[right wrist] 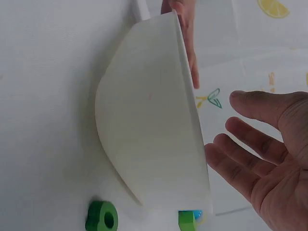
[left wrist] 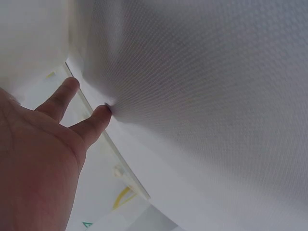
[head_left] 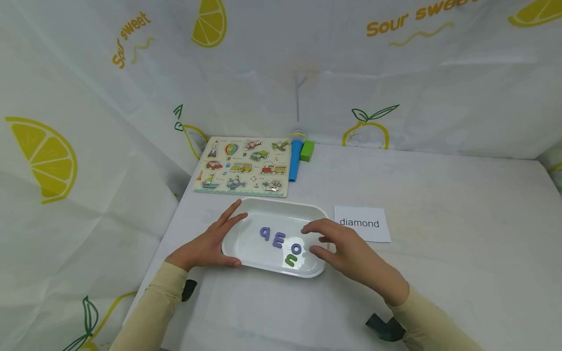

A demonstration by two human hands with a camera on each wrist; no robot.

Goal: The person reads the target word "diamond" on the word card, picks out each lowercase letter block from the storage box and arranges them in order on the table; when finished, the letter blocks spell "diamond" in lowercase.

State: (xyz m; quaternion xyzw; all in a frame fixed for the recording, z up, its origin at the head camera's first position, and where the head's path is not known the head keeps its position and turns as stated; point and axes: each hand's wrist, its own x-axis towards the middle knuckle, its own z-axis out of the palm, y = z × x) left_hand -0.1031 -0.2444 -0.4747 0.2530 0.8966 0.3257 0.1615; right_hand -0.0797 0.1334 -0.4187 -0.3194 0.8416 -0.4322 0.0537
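A white oval tray (head_left: 281, 271) holds a purple q-shaped letter (head_left: 265, 233), a purple m-shaped letter (head_left: 278, 240), a purple o (head_left: 296, 248) and a green n-shaped letter (head_left: 291, 260). My left hand (head_left: 206, 246) rests along the tray's left end, fingers spread straight at the back rim, thumb at the front rim. Over the tray's right end hovers my right hand (head_left: 351, 251), fingers loosely bent and apart, near the purple o and holding nothing. In the right wrist view the right hand (right wrist: 279, 154) is beside the tray's outer wall (right wrist: 144, 106).
A card reading "diamond" (head_left: 362, 224) lies right of the tray. Behind stand a picture puzzle board (head_left: 243, 167), a blue toy microphone (head_left: 295, 158) and a green block (head_left: 307, 151). The right wrist view shows a green ring-like piece (right wrist: 97, 216) on the table beside the tray.
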